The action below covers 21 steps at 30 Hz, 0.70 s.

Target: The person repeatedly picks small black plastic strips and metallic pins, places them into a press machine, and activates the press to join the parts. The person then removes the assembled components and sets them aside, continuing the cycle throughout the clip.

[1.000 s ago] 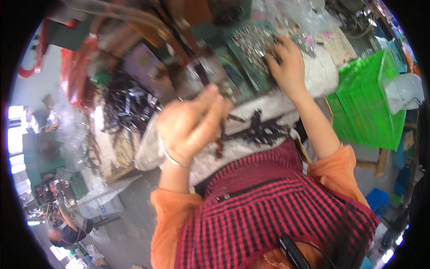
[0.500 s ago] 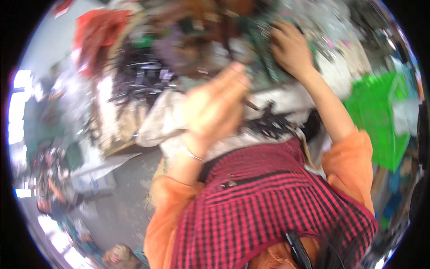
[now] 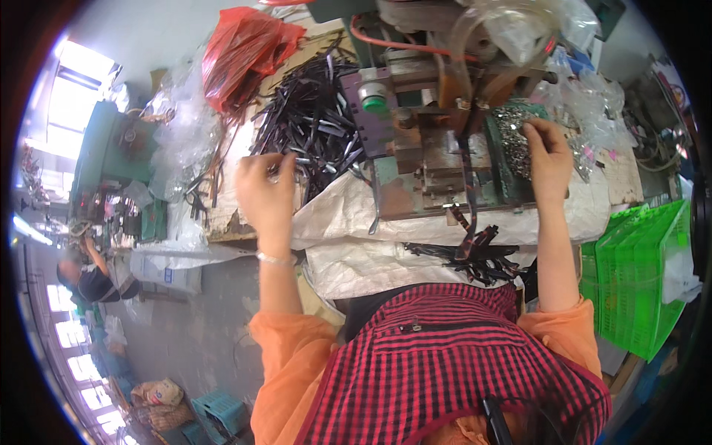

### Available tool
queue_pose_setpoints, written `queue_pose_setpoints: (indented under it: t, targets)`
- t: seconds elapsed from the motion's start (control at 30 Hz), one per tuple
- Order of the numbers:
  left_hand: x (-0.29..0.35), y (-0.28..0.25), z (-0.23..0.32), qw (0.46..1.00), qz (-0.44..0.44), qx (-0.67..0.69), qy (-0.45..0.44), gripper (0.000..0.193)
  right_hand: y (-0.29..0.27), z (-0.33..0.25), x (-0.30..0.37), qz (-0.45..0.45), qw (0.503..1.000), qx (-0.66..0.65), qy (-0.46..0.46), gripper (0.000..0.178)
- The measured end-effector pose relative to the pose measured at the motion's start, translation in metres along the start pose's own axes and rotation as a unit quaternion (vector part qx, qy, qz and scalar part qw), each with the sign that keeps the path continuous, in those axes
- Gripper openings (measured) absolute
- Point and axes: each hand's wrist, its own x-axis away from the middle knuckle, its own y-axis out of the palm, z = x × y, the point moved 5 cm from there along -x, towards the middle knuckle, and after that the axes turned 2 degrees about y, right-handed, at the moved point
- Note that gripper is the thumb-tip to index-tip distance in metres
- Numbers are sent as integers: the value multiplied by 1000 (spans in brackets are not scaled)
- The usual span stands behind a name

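Head view: the worker's two hands reach to opposite sides of a bench machine [image 3: 445,144].
Left hand [image 3: 265,196]: the fingers curl downward at the near left border of the strip heap; whether a strip is pinched in them, one cannot tell.
Right hand [image 3: 551,163]: the thumb and forefinger bend toward each other above the metal bits; whether they grip one, one cannot tell.
Black strips [image 3: 311,122]: heaped just beside the left fingers, spreading beyond them and to their right.
Metal bits [image 3: 513,137]: beside and below the right fingertips, in a green tray [image 3: 495,163].
Hanging strip [image 3: 469,182]: at the machine's front, left of the right fingers and well apart from both hands.
Loose bunch [image 3: 482,259]: more dark strips, nearer the apron [image 3: 445,334] than the right fingers are.
Step in hand: probably gathering parts from both sides.
Next move: seems to call for singling one strip from the tangle and one bit from the tray.
Edges: the board's near edge [image 3: 226,236] lies just below the left fingers; the tray wall stands left of the right fingers.
Room: widest over the white sheet [image 3: 348,211], right of the left fingers; tighter between the right fingers and the machine.
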Motion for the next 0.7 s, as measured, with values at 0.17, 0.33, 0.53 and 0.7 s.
queue_pose_setpoints:
  t: [0.17,0.33,0.53,0.7]
  targets:
    - [43,101,-37,996,-2,-22,-81,29,-17,20,20,27,998,46,21,15]
    - [33,79,-22,994,-1,74,-75,25,-86,52,49,46,990,-27,131,17]
    - [8,25,19,910,28,384,-156,13,-13,-49,38,-101,991,-70,44,15]
    - [16,73,54,910,45,399,-98,23,40,-21,17,-101,991,-91,3,25]
